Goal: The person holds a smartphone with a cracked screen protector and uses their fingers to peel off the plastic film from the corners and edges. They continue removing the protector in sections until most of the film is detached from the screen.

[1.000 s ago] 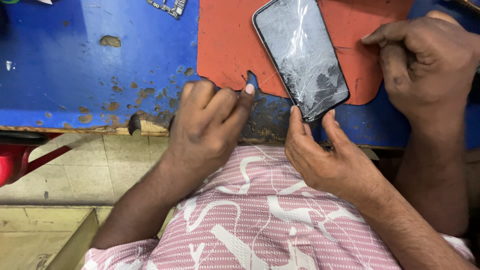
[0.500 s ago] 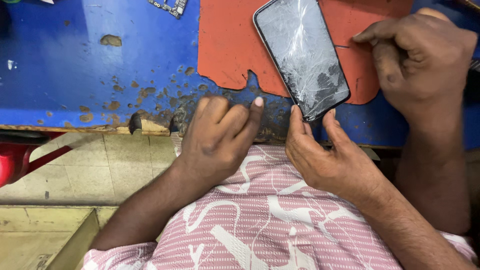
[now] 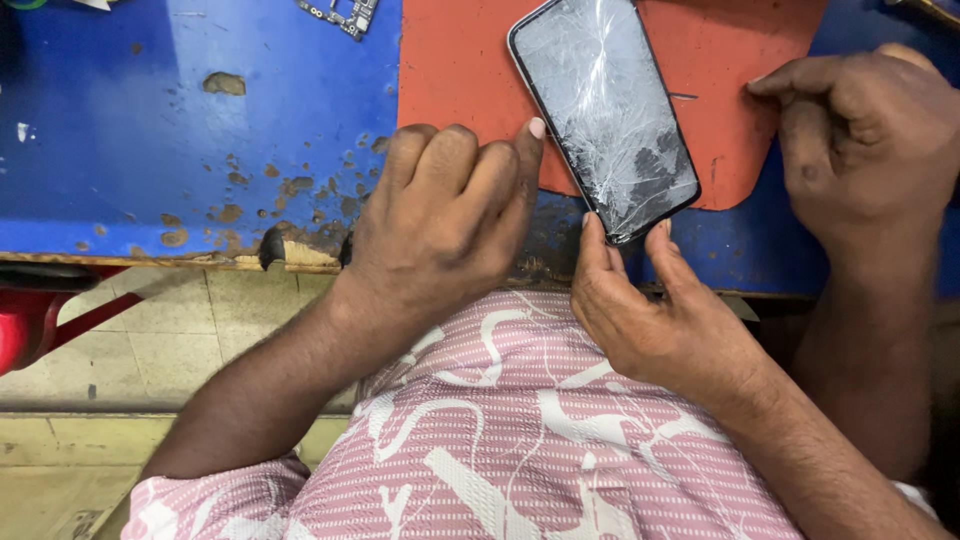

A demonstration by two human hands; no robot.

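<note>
Cracked glass phone (image 3: 605,118) lies face up on the red mat (image 3: 470,70), its lower corner hanging over the mat's edge. Right hand (image 3: 660,320) pinches that corner between thumb and forefinger. Left hand (image 3: 440,225) is loosely curled, fingers together, holding nothing, forefinger tip just beside the phone's left edge. Another person's hand (image 3: 870,140) rests curled on the mat's right side. Blue chipped table (image 3: 150,150), circuit board (image 3: 340,15) at top, tiled floor (image 3: 150,350) below. Versus a second ago: left hand has moved up and right, closer to the phone.
</note>
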